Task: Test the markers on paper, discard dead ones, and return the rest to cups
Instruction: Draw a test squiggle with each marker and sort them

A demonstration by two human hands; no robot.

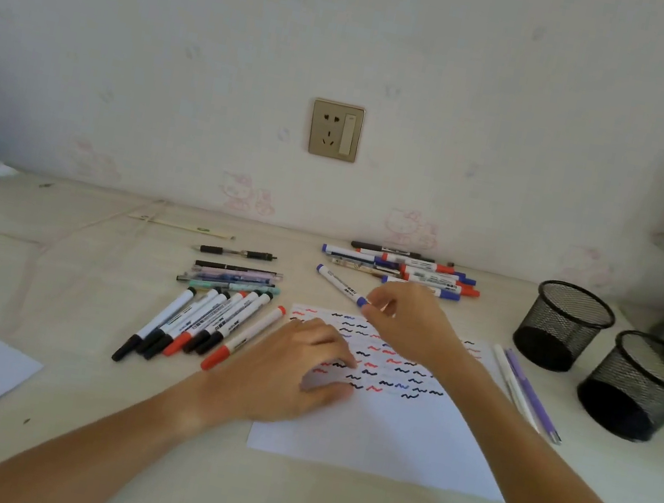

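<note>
Dozens of squiggles fill the white paper sheet point(387, 429), yet both black mesh cups point(563, 325) at three o'clock look empty; right hand point(410, 325) pinches a blue-capped white marker point(341, 285), left hand point(291, 370) presses paper with loosely bent fingers.

Soft, even daylight is filling the scene, leaving the pale wall point(485, 78) and the bench point(88, 363) bright without glare. Only faint shadows are falling under the left hand point(291, 372). The wide lens is bending the bench's near edge, and the corners are looking smeared and slightly blurred.
</note>
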